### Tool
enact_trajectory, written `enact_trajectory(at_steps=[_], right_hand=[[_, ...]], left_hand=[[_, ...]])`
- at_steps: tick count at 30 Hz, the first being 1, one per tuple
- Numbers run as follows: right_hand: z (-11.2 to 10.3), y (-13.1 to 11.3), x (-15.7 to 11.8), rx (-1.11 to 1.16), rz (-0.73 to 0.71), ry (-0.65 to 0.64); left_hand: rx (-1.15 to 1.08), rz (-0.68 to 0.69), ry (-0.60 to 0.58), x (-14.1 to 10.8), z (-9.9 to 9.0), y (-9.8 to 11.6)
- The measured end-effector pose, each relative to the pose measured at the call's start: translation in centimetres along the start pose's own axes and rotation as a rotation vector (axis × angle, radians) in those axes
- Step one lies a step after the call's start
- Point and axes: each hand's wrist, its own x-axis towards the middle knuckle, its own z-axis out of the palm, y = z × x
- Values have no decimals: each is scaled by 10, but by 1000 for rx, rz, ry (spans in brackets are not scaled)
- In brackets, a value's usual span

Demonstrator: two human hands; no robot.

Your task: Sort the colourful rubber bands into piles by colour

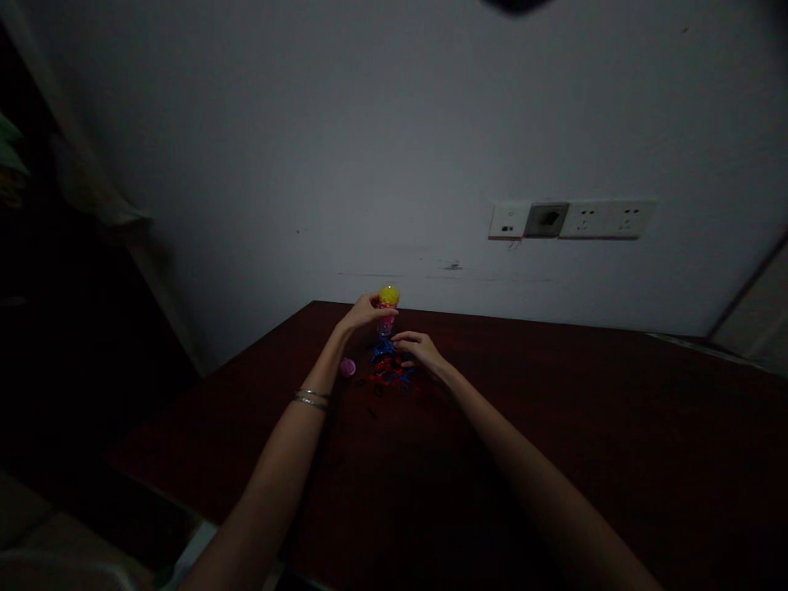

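Note:
My left hand is closed around a small clear container near the table's back edge. Yellow shows at the container's top, with pink and red below. Just in front of it lies a loose pile of small blue and red pieces, perhaps hair ties; the dim light hides their exact kind. My right hand is at the pile's right side, its fingers curved and apart, with nothing visible between them. To the left of the pile, near my left wrist, rests a round pink lid-like piece.
The dark reddish table stands against a pale wall. A row of switches and sockets is on the wall to the right. A few dark bits lie in front of the pile. Far left is very dark.

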Motion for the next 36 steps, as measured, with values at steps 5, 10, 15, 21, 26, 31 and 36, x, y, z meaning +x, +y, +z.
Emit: enact_trajectory(at_steps=[5,10,15,21,26,31,36], right_hand=[[-1,-2,-3,-74,-15,-15],[-1,-1,-1,14,-50,-11],[0,0,4,55,-21,59],[-3,1,5,158,-30,76],[-6,-2,3,224,16,72],[-4,-5,1,221,16,95],[-5,-5,2,224,24,120]], left_hand=[[35,66,93,5,0,-8],[-127,-2,324,13,2,-18],[-199,-135,234,7,6,-14],[-139,-79,224,5,10,-9],[-9,2,280,9,7,-15],[-74,-68,54,0,8,-14],[-84,-78,20,-1,10,-12]])
